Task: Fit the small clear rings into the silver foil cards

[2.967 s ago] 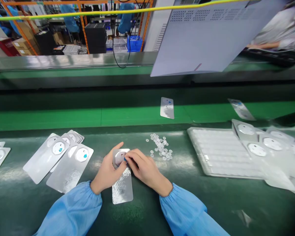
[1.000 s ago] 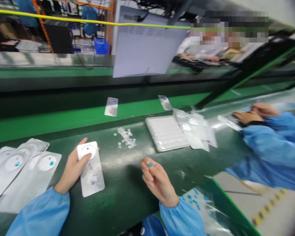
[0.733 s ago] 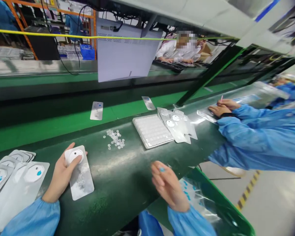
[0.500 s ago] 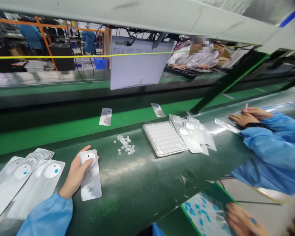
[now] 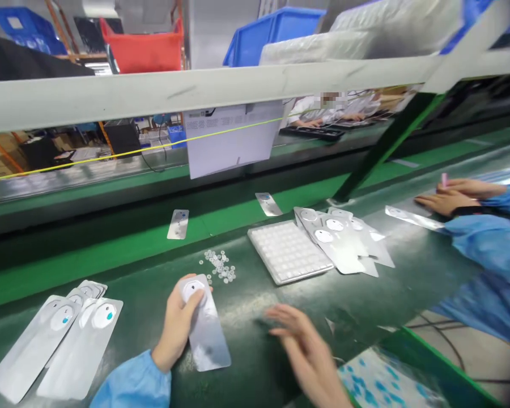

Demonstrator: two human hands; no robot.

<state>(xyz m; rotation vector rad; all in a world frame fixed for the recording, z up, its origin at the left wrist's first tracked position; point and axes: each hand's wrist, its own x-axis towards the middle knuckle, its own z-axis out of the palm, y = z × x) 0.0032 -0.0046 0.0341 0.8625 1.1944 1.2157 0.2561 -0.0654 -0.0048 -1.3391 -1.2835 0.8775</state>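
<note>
In my left hand (image 5: 178,323) is a flat silver rectangular plate (image 5: 210,334) with rounded corners, tilted up off the bench. My thumb presses on the white round spot near its top, beside a small dark hole. My right hand (image 5: 306,351) hovers over the green bench to the right of this plate, fingers stretched out and holding nothing visible. Small clear rings (image 5: 220,266) lie scattered beyond the plate. To the left, similar silver plates (image 5: 76,351) overlap in a pile, some with a blue dot on the white spot.
A white gridded tray (image 5: 289,252) stands right of the rings, touching more silver plates (image 5: 344,243). Two small silver cards lie on the green ledge behind. At front right is a green-edged bin (image 5: 433,357) with blue pieces on white sheets. A co-worker's hands (image 5: 450,195) work at far right.
My left hand has moved right with the silver plate. My right hand has come from the blue-piece sheet at lower right to over the bench. The camera view has tilted up.
</note>
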